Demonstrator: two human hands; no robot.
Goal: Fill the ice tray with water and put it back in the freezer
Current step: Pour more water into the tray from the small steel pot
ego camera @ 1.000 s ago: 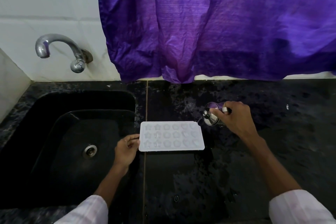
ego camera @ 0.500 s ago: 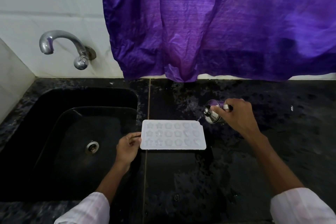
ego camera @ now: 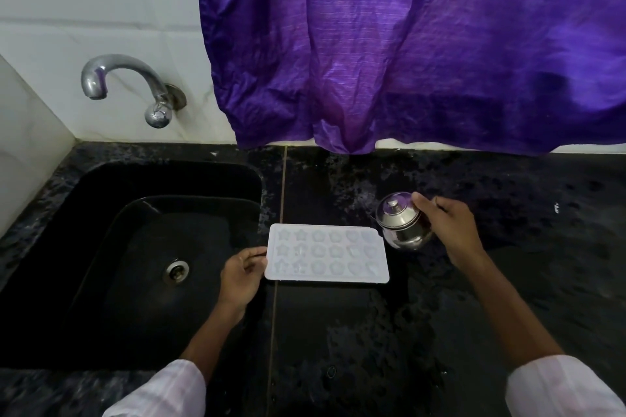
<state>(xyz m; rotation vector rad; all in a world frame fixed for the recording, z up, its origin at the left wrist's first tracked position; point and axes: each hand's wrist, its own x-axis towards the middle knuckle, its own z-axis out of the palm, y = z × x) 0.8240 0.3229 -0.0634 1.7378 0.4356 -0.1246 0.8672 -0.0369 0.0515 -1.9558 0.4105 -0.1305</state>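
Note:
A white ice tray [ego camera: 327, 252] with star and flower moulds lies flat on the black counter [ego camera: 491, 298], right beside the sink. My left hand [ego camera: 242, 276] holds the tray's left edge, thumb on top. My right hand [ego camera: 450, 230] grips a small lidded steel pot [ego camera: 399, 222] at the tray's far right corner; the pot is tilted toward the tray. I cannot tell if water is coming out or how full the moulds are.
A black sink [ego camera: 135, 264] with a steel drain [ego camera: 176, 271] fills the left. A chrome tap [ego camera: 125, 85] juts from the white tiled wall above it. A purple curtain [ego camera: 406, 44] hangs down to the counter's back edge.
The pot has tipped more toward the tray, so its lid now faces up at the camera. My left hand stays on the tray's left edge.

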